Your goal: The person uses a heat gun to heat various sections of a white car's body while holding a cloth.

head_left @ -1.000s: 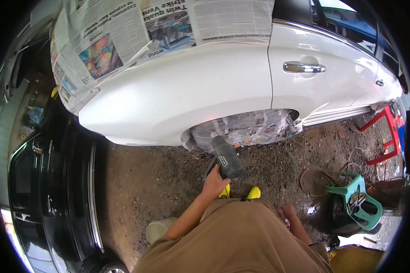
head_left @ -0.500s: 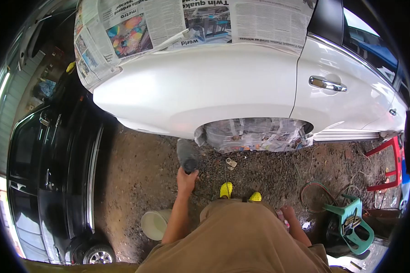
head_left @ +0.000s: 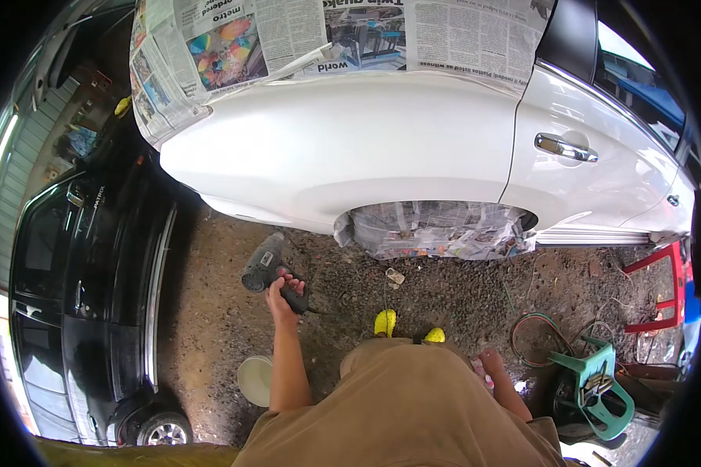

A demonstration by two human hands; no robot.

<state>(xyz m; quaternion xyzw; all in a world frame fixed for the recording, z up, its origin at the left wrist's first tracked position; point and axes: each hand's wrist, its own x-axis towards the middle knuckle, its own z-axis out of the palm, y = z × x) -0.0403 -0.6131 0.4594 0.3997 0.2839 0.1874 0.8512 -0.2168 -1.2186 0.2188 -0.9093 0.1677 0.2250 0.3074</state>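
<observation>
My left hand (head_left: 283, 293) is wrapped round the handle of a dark grey heat gun (head_left: 263, 265), its nozzle tilted up toward the white fender (head_left: 327, 132) of a car, with a gap between them. A cord trails from the handle's lower end. Low beside my body, my right hand (head_left: 488, 363) is closed and partly hidden by my shirt; a bit of something white and pinkish (head_left: 483, 375) shows at it, too small to name. Newspaper (head_left: 296, 39) masks the car above the fender, and the wheel (head_left: 436, 229) is wrapped in newspaper and plastic.
A black vehicle (head_left: 105, 311) stands close on the left. A pale bucket (head_left: 255, 381) sits on the gravel by my left arm. To the right are a green plastic stool (head_left: 596, 373) bearing tools, a coiled hose (head_left: 533, 338) and a red stool (head_left: 670, 288).
My left hand has swung left with the heat gun, turning it so its side now shows. My right hand stays low by my body. The view has shifted slightly.
</observation>
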